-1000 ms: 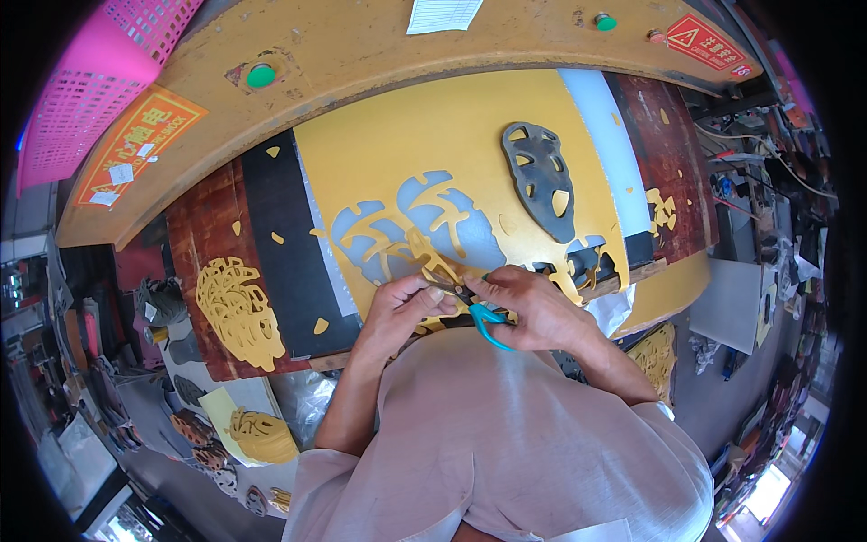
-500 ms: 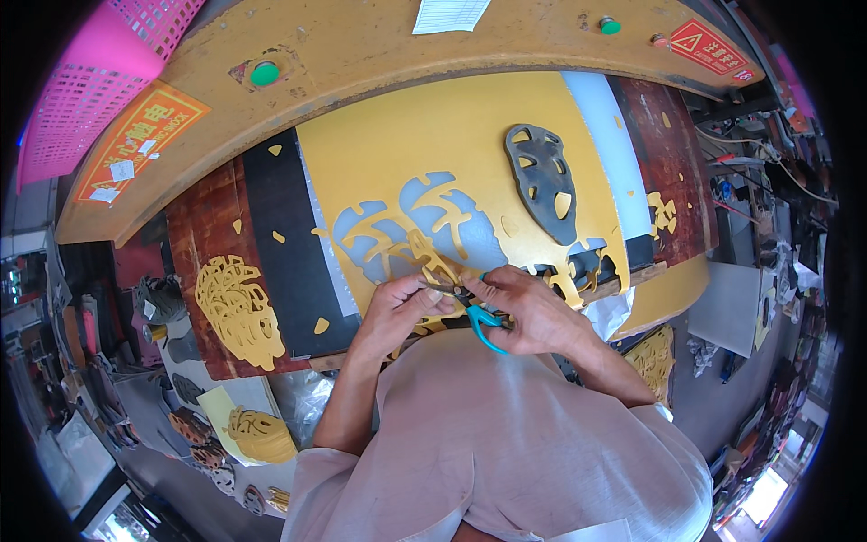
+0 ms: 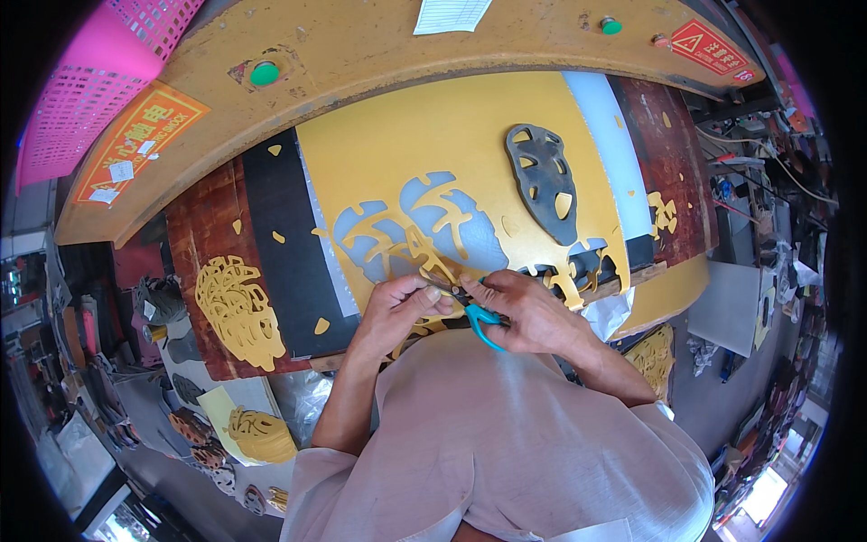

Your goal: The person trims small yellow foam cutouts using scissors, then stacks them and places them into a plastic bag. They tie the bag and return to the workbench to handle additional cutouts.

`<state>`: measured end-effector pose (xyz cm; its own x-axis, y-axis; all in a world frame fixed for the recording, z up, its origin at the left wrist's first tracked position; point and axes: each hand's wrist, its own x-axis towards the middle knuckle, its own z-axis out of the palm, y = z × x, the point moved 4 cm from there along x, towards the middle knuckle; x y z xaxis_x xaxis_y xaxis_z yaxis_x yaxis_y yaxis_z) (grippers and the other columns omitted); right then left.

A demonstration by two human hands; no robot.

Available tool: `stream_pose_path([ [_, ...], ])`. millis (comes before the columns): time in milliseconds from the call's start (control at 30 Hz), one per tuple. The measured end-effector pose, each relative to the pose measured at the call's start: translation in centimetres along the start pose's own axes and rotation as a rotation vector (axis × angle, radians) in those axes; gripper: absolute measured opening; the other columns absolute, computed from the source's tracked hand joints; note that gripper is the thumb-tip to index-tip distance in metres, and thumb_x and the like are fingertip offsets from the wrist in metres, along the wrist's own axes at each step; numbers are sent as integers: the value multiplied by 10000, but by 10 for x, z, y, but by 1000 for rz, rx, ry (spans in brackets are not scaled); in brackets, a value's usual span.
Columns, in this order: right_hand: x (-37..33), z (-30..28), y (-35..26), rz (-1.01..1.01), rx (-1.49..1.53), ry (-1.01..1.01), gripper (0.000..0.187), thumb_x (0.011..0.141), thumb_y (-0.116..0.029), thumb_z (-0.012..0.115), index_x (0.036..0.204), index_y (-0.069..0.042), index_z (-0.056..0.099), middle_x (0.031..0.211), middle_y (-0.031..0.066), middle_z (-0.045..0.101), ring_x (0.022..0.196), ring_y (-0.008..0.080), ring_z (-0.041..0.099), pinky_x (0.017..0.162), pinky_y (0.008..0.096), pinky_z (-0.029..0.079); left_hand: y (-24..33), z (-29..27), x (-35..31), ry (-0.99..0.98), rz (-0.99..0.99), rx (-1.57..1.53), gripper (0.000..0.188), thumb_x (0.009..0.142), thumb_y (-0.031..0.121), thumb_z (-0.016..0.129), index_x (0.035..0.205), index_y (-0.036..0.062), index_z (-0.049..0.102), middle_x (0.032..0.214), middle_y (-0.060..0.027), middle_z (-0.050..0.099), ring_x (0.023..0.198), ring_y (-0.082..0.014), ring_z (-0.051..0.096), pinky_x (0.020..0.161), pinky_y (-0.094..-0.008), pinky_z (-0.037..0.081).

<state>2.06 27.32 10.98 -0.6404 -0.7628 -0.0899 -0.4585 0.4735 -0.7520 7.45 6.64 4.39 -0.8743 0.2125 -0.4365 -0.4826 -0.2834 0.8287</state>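
Note:
My left hand (image 3: pixel 397 307) is closed, its thumb and fingers pinching a narrow strip at the near edge of the yellow sheet (image 3: pixel 406 126). My right hand (image 3: pixel 528 312) grips scissors with teal handles (image 3: pixel 486 330). Their dark blades lie between my hands, against the yellow strips; exactly where they meet the material is too small to tell. Just beyond my fingers, the sheet has sole-shaped cut-outs crossed by thin strips, with a pale layer showing through. Farther right, a dark sole-shaped cutting die (image 3: pixel 542 178) with several openings rests on the sheet.
Left of the sheet lies a pile of yellow cut-out pieces (image 3: pixel 237 312). A stack of yellow pieces (image 3: pixel 260 435) sits lower left. The machine beam (image 3: pixel 361 56), with green buttons, spans the far side; a pink basket (image 3: pixel 90 108) is at upper left. Small yellow scraps are scattered about.
Both hands stay in nearly the same place. The fingers of my right hand and the scissor handles have shifted slightly.

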Motion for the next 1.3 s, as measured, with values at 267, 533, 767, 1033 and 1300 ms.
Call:
stream_pose_path([
  [267,-5,3,19,158,495,153,687,845,-10,734,1498,-28,521,1042,131,710,882,192,690,824,309,560,1,-4,2,100,9,-56,214,1045,159,599,1088,-36,676,977,-116,725,913,-208,728,858,-356,614],
  [533,-7,-20,34,390,548,87,620,942,-110,728,1508,-11,497,1001,92,723,851,129,660,770,303,555,6,-8,4,224,189,20,142,956,36,577,1010,-43,682,1000,-118,732,891,-177,722,819,-309,567],
  [767,35,-108,-1,-5,-207,168,400,853,-113,763,1231,13,714,806,164,699,692,297,699,639,351,545,10,-9,2,270,107,23,133,910,36,571,968,-54,650,1043,-168,716,880,-236,733,820,-363,606],
  [1033,165,-361,2,-281,-611,937,452,943,-473,678,1290,-186,722,789,208,713,744,313,746,718,436,567,34,-13,-6,303,318,-119,49,940,-16,567,955,-16,613,1013,-124,707,854,-190,717,792,-340,588],
  [1300,293,-467,114,420,-887,232,501,984,-498,591,1059,-27,741,941,238,730,915,373,728,818,426,548,50,-37,-19,460,296,-216,299,973,69,636,1257,-11,688,975,-24,694,963,-116,639,856,-322,576],
])
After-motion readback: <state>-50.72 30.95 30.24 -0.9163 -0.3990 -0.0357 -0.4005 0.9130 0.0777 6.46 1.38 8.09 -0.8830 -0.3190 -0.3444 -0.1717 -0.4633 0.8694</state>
